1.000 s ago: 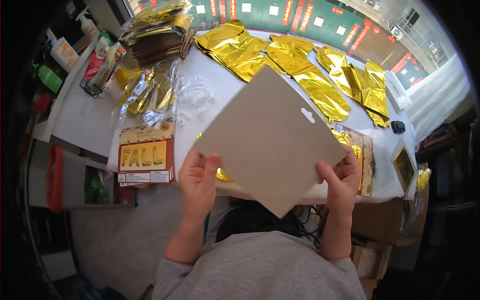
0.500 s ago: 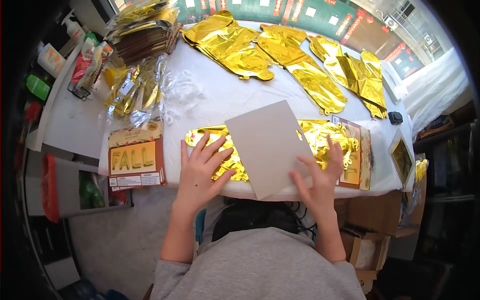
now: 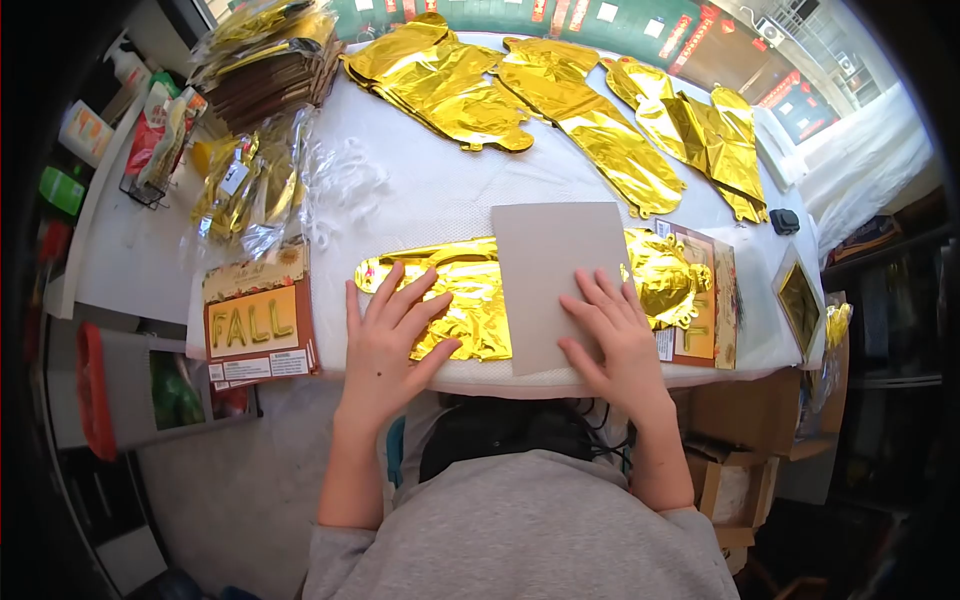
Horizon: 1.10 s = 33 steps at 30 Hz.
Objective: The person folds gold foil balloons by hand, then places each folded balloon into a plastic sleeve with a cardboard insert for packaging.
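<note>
A grey cardboard sheet [image 3: 545,270] lies across a flattened gold foil balloon [image 3: 465,315], covering its middle. Both ends of the foil stick out on either side of the sheet. My left hand [image 3: 388,325] rests with spread fingers on the foil's left part. On the lower right of the cardboard lies my right hand [image 3: 615,335], its fingers stretched out and the palm down. At the right, the foil's end overlaps a printed card [image 3: 725,300]. Another card reading FALL [image 3: 258,320] sits to the left of my left hand.
Flat gold foil balloons [image 3: 440,85] lie along the table's far side. At the back left are a stack of packaged cards [image 3: 275,70] and clear bags with gold foil [image 3: 250,190]. A small black object [image 3: 785,222] is near the right edge. Bottles [image 3: 85,130] stand far left.
The cardboard has turned from a slant to nearly upright in view. My right hand has come down flat onto it, while my left hand stays on the foil.
</note>
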Motion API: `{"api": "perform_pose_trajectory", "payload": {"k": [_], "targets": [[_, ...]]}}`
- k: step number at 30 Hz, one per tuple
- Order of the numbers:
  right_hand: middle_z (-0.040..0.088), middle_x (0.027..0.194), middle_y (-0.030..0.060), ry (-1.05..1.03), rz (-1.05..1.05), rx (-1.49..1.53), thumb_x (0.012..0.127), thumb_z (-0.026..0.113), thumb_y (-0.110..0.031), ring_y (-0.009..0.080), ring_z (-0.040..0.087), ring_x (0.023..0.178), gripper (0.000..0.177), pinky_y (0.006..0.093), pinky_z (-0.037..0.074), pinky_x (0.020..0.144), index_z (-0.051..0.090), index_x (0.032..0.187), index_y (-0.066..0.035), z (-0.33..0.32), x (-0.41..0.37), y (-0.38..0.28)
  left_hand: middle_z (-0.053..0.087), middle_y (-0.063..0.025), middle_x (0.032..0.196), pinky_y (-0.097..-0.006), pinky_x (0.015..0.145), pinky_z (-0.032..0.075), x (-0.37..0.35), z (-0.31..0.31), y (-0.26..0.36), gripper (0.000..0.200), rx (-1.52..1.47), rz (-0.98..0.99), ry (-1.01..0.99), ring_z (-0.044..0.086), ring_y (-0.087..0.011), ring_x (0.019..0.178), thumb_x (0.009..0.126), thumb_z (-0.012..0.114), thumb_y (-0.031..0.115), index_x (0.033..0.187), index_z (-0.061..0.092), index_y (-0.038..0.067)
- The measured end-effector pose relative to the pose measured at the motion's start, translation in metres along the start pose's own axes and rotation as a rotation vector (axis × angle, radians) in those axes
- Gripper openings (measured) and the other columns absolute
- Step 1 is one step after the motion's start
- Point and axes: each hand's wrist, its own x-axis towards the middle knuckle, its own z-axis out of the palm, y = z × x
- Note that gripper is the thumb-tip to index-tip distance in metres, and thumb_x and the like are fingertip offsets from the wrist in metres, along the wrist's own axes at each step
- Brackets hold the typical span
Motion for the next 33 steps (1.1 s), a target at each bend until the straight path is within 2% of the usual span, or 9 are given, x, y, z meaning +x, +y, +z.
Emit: {"api": "perform_pose_trajectory", "payload": {"k": [7,9,13,15,25,30,33], "targets": [[0.057,0.152,0.0127,-0.024,-0.010,-0.007,0.087,0.076,-0.020,0.0354,0.047,0.146,0.045,0.0536,0.028,0.124,0.069,0.131,-0.010,-0.011,-0.003,0.013,0.057,-0.0035,0.150,-0.0692,0.123,0.010,-0.001,-0.001,0.000,0.046,0.005,-0.005,-0.010,0.040,-0.0322,0.150,0.091,0.075,0.039,0.131,0.069,0.017],[0.057,0.152,0.0122,-0.024,-0.009,0.003,0.087,0.076,-0.020,0.0349,0.047,0.146,0.045,0.0535,0.028,0.124,0.070,0.131,-0.011,-0.013,-0.002,0.014,0.056,-0.0048,0.153,-0.0686,0.124,0.010,-0.001,-0.002,0.001,0.047,-0.002,-0.010,-0.030,0.038,-0.0344,0.152,0.090,0.076,0.035,0.132,0.069,0.016],[0.057,0.152,0.0120,-0.012,-0.008,0.005,0.086,0.076,-0.020,0.0347,0.048,0.146,0.046,0.0528,0.028,0.124,0.070,0.131,-0.011,-0.011,-0.003,0.017,0.055,-0.0045,0.154,-0.0683,0.124,0.009,-0.001,-0.001,0.001,0.047,0.002,-0.011,-0.034,0.038,-0.0343,0.152,0.090,0.076,0.035,0.132,0.069,0.016],[0.057,0.152,0.0120,-0.001,-0.011,0.003,0.086,0.076,-0.020,0.0345,0.048,0.145,0.046,0.0523,0.028,0.124,0.070,0.131,-0.011,-0.010,-0.004,0.018,0.056,-0.0031,0.151,-0.0685,0.123,0.010,-0.001,0.001,0.000,0.047,0.018,-0.006,-0.019,0.039,-0.0319,0.151,0.091,0.075,0.040,0.131,0.069,0.017],[0.058,0.151,0.0120,0.030,-0.002,-0.029,0.087,0.076,-0.022,0.0344,0.049,0.145,0.044,0.0523,0.029,0.123,0.071,0.130,-0.011,-0.008,-0.006,0.017,0.056,-0.0036,0.152,-0.0693,0.123,0.009,0.000,0.002,0.000,0.046,0.019,-0.002,-0.028,0.039,-0.0328,0.151,0.091,0.075,0.040,0.130,0.070,0.016],[0.058,0.150,0.0101,0.060,-0.013,-0.066,0.089,0.075,-0.028,0.0330,0.051,0.142,0.041,0.0529,0.032,0.122,0.071,0.127,-0.014,-0.007,-0.008,0.016,0.056,-0.0052,0.152,-0.0672,0.124,0.009,0.001,0.000,0.003,0.048,0.020,-0.011,-0.040,0.038,-0.0354,0.151,0.088,0.078,0.034,0.131,0.069,0.015],[0.057,0.151,0.0113,0.045,-0.012,-0.051,0.087,0.075,-0.024,0.0334,0.049,0.145,0.042,0.0522,0.030,0.123,0.071,0.128,-0.012,-0.006,-0.009,0.019,0.056,-0.0060,0.153,-0.0671,0.124,0.007,0.002,-0.001,0.002,0.050,-0.013,-0.016,-0.049,0.039,-0.0354,0.151,0.087,0.078,0.034,0.132,0.069,0.014]]}}
